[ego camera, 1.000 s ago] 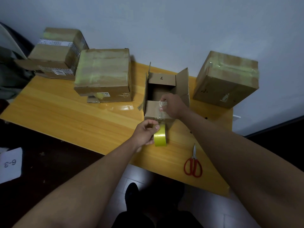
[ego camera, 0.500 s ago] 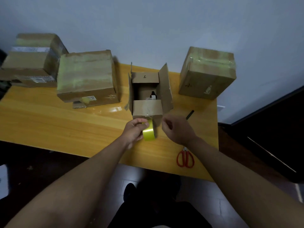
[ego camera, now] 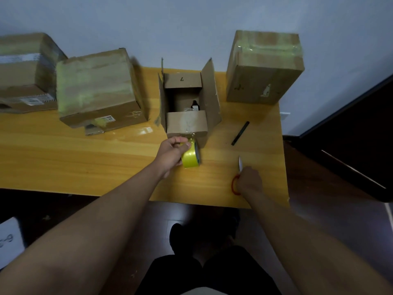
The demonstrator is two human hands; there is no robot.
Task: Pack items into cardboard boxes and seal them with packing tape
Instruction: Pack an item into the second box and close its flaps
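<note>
A small open cardboard box stands mid-table with its side flaps up and a dark bottle inside. A strip of clear tape runs from its near flap down to the yellow tape roll, which my left hand grips just in front of the box. My right hand lies over the red-handled scissors near the table's right front edge; its fingers curl round the handles, and only the blade tip and one red loop show.
Sealed cardboard boxes stand at the back: one at right, one left of centre, another far left. A black pen lies right of the open box. The wooden table ends near my arms; dark floor below.
My right hand left the box flap and moved right and toward me, down onto the scissors. My left hand kept hold of the tape roll in front of the box.
</note>
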